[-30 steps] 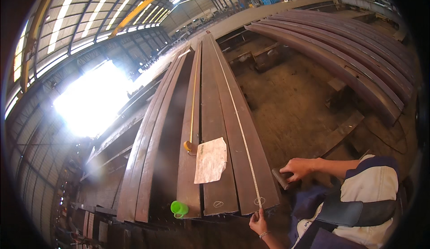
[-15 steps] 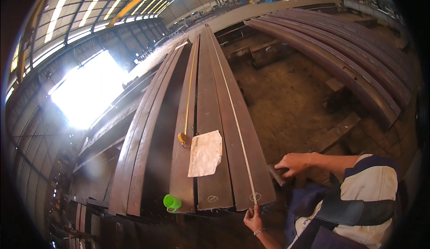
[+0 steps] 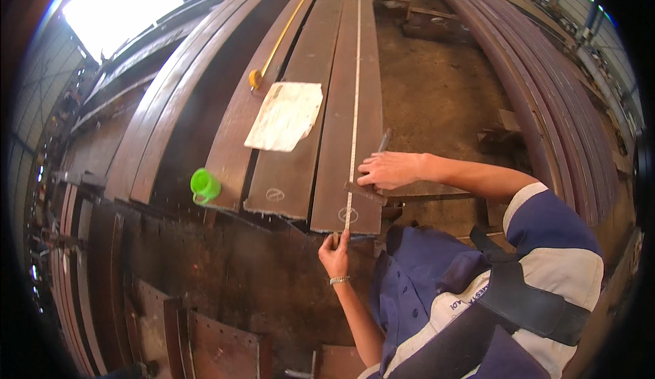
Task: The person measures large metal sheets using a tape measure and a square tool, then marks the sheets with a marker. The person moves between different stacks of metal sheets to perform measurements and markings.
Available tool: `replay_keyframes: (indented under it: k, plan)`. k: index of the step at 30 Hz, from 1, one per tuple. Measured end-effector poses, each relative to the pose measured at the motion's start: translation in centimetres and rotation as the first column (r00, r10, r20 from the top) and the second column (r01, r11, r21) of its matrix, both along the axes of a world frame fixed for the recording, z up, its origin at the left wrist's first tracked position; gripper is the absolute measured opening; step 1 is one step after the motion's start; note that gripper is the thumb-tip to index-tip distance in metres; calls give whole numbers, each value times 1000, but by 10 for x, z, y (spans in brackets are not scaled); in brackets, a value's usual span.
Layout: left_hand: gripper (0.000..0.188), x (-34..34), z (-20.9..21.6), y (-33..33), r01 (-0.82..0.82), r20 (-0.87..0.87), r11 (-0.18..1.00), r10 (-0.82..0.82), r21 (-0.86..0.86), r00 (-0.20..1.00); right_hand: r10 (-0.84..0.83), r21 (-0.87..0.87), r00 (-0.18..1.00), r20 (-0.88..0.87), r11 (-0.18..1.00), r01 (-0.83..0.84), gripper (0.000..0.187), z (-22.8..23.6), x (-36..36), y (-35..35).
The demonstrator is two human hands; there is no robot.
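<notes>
My left hand (image 3: 333, 255) pinches the end of a measuring tape (image 3: 354, 128) at the near edge of a brown steel beam (image 3: 341, 140). The pale tape runs lengthwise along the beam, past a chalked circle (image 3: 348, 214). Over the beam's right edge, my right hand (image 3: 390, 170) grips a dark flat metal tool (image 3: 364, 192), possibly a square, lying across the tape. A thin grey stick (image 3: 386, 139) projects above that hand; whether it is part of the tool I cannot tell. On the neighbouring beam lies a creased paper sheet (image 3: 286, 116).
A green cup (image 3: 205, 186) stands at the near end of a left beam. Farther up lies a yellow tape measure (image 3: 256, 79) with its blade extended. More long beams (image 3: 546, 99) are stacked at the right, and steel plates (image 3: 225, 345) stand below.
My right hand has moved left, from beside the beam onto it, bringing the dark tool across the tape. My left hand still pinches the tape end. The view has tilted downward.
</notes>
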State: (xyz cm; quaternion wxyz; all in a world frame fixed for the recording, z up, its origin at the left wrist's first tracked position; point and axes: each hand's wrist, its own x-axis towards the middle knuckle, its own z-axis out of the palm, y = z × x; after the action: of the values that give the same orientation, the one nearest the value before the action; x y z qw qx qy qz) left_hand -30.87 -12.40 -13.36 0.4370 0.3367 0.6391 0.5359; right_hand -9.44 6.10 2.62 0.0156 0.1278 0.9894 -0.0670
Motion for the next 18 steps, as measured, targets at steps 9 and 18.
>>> replay_keyframes:
  k: [9,18]
  plan:
    - [39,9,-1,0,-70,92,995,63,71,994,-293,-321,956,8,905,280,31,-22,-55,-20]
    - [38,7,-3,0,-48,137,998,43,35,990,-781,-655,619,80,427,623,39,-36,-62,-23]
